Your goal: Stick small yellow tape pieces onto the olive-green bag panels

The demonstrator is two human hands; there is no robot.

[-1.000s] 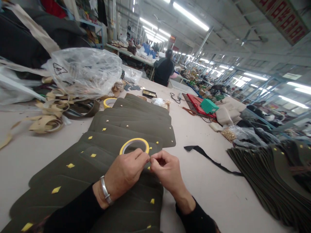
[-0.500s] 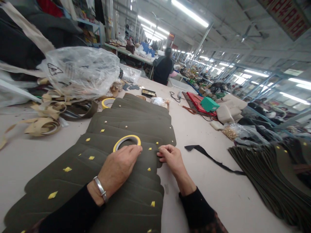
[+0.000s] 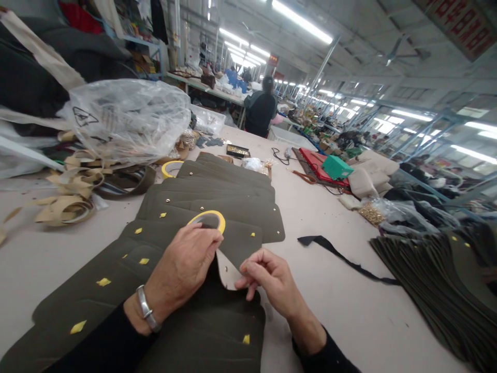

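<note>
Yellow tape (image 3: pixel 221 221) in grip, left hand (image 3: pixel 184 261) arches; right hand (image 3: pixel 274 280) curls against upturned flap (image 3: pixel 228 273), its hold unclear.

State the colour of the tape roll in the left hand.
The tape roll is yellow with a greyish inside; head view.

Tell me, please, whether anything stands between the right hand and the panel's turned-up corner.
Nothing visible does: the right hand appears to touch the panel there, and the tape is in the left hand, out of the way.

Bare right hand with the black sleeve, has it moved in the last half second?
Yes: the right hand moved nearer the wearer and leftward, judged against the black fabric strip.
</note>
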